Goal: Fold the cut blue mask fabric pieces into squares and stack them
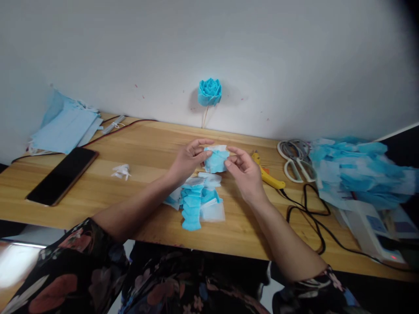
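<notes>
A light blue fabric piece with a white layer [216,160] is held up between my two hands, above the table. My left hand [191,159] pinches its left edge between thumb and fingers. On the opposite edge, my right hand [244,170] grips it the same way. Just below lies a row of overlapping blue cut petals [191,207]. White and pale blue fabric pieces [212,211] lie beside and under that row. A finished-looking blue fabric rose [210,92] on a thin stick leans by the wall behind my hands.
Right of my hands are a yellow glue gun [271,178] with a black cord, white-handled scissors [299,169] and a heap of blue scraps [363,170] by a white power strip [373,231]. Leftward lie a phone [62,176], white scraps [121,171] and stacked face masks [67,124].
</notes>
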`<state>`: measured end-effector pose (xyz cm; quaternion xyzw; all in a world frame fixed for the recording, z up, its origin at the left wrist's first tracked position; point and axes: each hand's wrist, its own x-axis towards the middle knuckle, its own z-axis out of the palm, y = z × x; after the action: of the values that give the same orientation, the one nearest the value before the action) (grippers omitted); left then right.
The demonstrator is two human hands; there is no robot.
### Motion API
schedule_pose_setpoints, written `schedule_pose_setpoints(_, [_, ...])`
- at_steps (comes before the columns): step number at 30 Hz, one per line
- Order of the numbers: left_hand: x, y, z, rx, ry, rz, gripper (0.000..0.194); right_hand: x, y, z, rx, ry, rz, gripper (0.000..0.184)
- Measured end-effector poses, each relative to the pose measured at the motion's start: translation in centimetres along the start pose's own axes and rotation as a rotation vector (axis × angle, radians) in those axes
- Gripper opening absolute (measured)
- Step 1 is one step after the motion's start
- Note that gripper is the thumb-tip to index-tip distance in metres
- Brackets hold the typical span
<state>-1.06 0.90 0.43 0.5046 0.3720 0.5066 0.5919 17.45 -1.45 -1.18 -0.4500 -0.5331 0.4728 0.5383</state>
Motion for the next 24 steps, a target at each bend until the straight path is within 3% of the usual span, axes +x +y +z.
schedule_pose_setpoints(6, [-0.1, 0.2, -0.1, 0.058, -0.012, 0.012, 0.042, 0.2, 0.1, -0.3, 0.071, 0.013, 0.022, 0.056])
schedule_pose_setpoints(11, [-0.4, 0.4, 0.1, 0.068, -0.051, 0.005, 0.045, -0.1, -0.8, 0.1, 0.253, -0.107, 0.161, 0.071])
schedule_pose_setpoints(16, [-0.7, 0.3, 0.4, 0.100, -0.069, 0.017, 0.049, -0.3, -0.8, 0.5, 0.238, -0.204, 0.230, 0.052])
schedule_pose_setpoints(20, [-0.7, 0.0, 0.3, 0.128, -0.077, 0.014, 0.050, -0.3, -0.2, 0.4, 0.186, -0.128, 0.253, 0.034])
schedule_pose_setpoints(24, [-0.4, -0.2, 0.1, 0.084, -0.078, -0.009, 0.050, -0.2, 0.0, 0.3, 0.172, -0.069, 0.236, 0.030])
